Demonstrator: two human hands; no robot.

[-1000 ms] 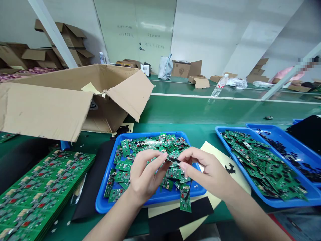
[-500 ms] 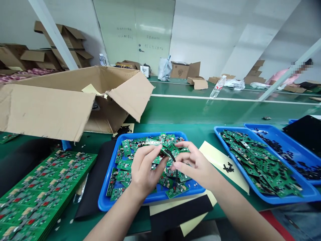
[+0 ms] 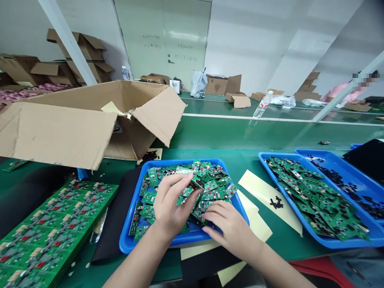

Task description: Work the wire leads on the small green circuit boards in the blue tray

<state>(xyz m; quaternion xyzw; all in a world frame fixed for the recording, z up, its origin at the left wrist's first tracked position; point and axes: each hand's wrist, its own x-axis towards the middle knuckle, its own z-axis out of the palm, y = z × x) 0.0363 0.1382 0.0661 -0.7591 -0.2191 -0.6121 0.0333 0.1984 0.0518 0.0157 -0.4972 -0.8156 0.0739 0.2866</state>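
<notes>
Above the blue tray (image 3: 126, 224), my left hand (image 3: 172, 204) pinches a small green circuit board (image 3: 198, 183) between thumb and fingers. A black piece sits at the board's near end. Lower and to the right, my right hand (image 3: 231, 224) reaches over the tray's front part, fingers bent and thumb a little apart from them. Its fingertips are at the edge of a loose circuit board (image 3: 199, 218); I see nothing gripped between them. Many more small green boards with red and white parts lie jumbled in the tray.
Panels of joined circuit boards (image 3: 60, 224) are stacked at left, beside a black sheet (image 3: 112, 224). A large open cardboard box (image 3: 57, 132) stands behind. At right are yellow backing paper (image 3: 261, 188) with black cut-outs (image 3: 276, 203), a second board-filled tray (image 3: 318, 238) and a tray of black pieces (image 3: 345, 186).
My right hand has moved down and away from the board in my left hand, toward the boards in the tray. My left hand keeps its board in nearly the same place.
</notes>
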